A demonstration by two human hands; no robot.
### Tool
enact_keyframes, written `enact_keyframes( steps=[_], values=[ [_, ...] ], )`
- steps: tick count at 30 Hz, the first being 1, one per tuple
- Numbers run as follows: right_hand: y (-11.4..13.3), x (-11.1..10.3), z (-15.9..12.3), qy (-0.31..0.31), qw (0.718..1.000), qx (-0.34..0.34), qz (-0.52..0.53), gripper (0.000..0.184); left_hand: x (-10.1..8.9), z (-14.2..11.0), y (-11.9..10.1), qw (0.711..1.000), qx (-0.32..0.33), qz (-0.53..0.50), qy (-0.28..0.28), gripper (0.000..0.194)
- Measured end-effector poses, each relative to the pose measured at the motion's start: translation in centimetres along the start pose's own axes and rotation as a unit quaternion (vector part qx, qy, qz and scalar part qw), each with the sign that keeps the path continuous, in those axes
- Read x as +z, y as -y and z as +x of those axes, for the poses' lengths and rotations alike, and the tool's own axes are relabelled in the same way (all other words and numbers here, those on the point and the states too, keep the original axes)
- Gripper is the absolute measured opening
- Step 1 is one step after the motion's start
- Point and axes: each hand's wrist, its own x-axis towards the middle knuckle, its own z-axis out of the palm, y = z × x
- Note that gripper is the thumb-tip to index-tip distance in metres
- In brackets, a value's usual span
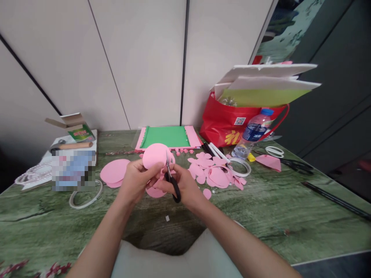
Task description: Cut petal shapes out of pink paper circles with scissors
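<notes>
My left hand [139, 178] is closed on a round pink paper piece [154, 155], held up above the table. In my right hand [183, 185] is a pair of scissors [174, 187] with black handles, its blades pointing up at the right edge of that paper. More pink paper lies just below and behind my hands, partly hidden by them. To the left rest stacked pink paper circles [114, 172]. On the right spreads a pile of pink paper petal shapes [214, 172], with a small pink disc [206, 194] near it.
Rolls of tape [86, 196] lie left and right. A green sheet [165, 137] on pink paper is at the back. A red bag [216, 119], a water bottle [253, 133] and black rods [336, 200] stand or lie right; an opened box [79, 131] is left.
</notes>
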Motion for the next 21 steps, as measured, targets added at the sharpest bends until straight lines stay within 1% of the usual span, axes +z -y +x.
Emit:
enact_keyframes(
  steps=[5,12,21],
  values=[
    [0.18,-0.08,0.02,-0.002,1.0,0.002,0.007,0.049,-0.02,0.03,0.21,1.0,-0.009,0.0,0.002,0.022],
    [0.18,-0.01,0.05,-0.02,0.999,-0.001,-0.029,0.046,-0.01,0.06,0.11,1.0,0.006,0.012,-0.002,0.026],
    [-0.11,-0.12,0.11,-0.019,0.999,0.01,-0.024,0.043,-0.08,-0.12,0.0,1.0,0.008,0.015,-0.002,0.026]
  ],
)
